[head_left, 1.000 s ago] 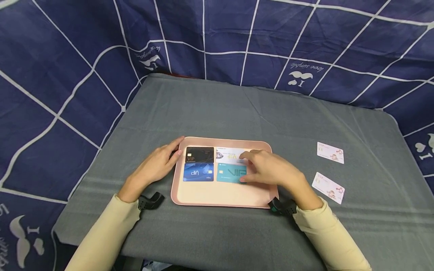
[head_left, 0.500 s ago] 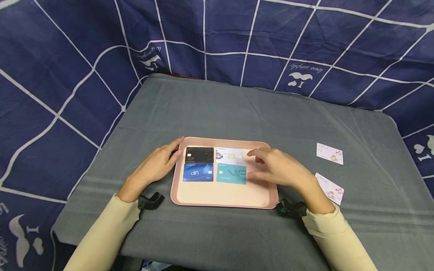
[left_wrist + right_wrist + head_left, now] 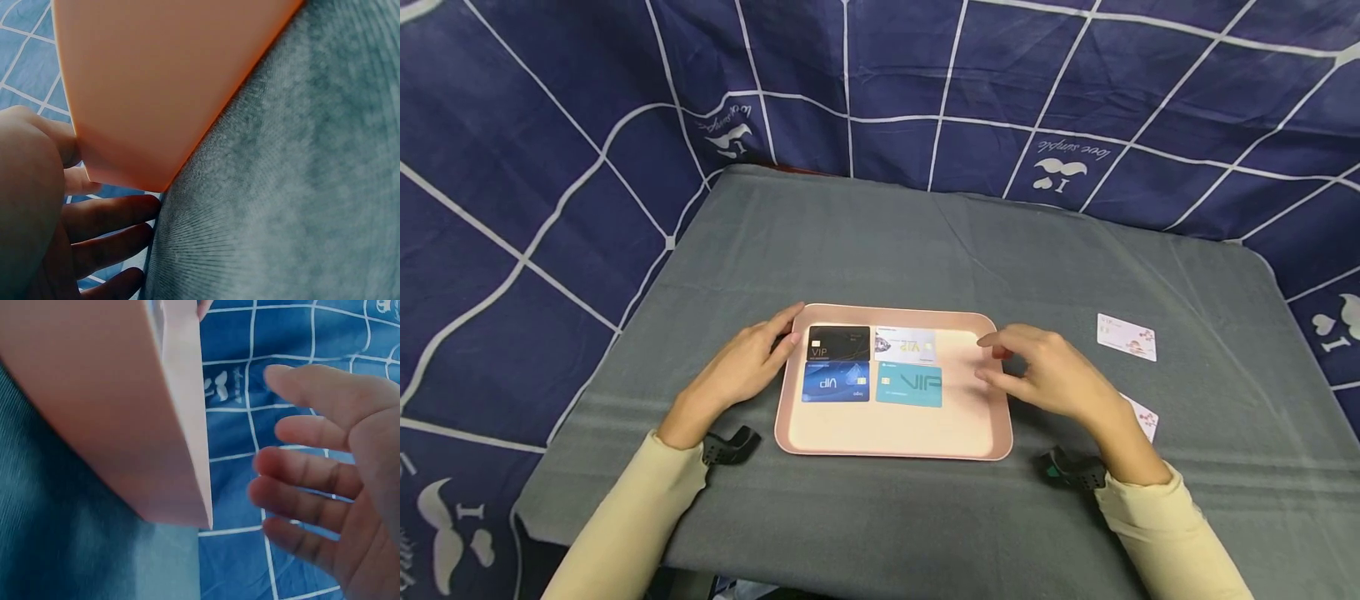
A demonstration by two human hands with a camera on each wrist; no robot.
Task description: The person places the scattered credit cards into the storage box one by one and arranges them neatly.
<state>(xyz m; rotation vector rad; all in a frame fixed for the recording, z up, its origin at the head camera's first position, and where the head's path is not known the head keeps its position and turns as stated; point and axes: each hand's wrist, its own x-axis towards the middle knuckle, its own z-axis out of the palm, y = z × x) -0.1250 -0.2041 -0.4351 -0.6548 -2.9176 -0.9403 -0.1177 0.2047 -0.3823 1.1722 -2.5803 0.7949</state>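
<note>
A pink tray lies on the grey cloth with a two-by-two block of cards in it. They are a black VIP card, a white VIP card, a blue VIP card and a teal VIP card. My left hand touches the tray's upper left edge; in the left wrist view its lower fingers extend loosely below the corner. Over the tray's right rim hovers my right hand, thumb and fingers apart and holding nothing, as the right wrist view also shows.
To the right of the tray lie two pink-white VIP cards, the farther card fully visible and the nearer card partly behind my right wrist. Grey cloth covers the table, and a navy grid-patterned curtain surrounds its back and sides.
My right hand has withdrawn rightward from the white and teal cards to the tray's right rim, uncovering both. The left hand stays at the tray's left edge.
</note>
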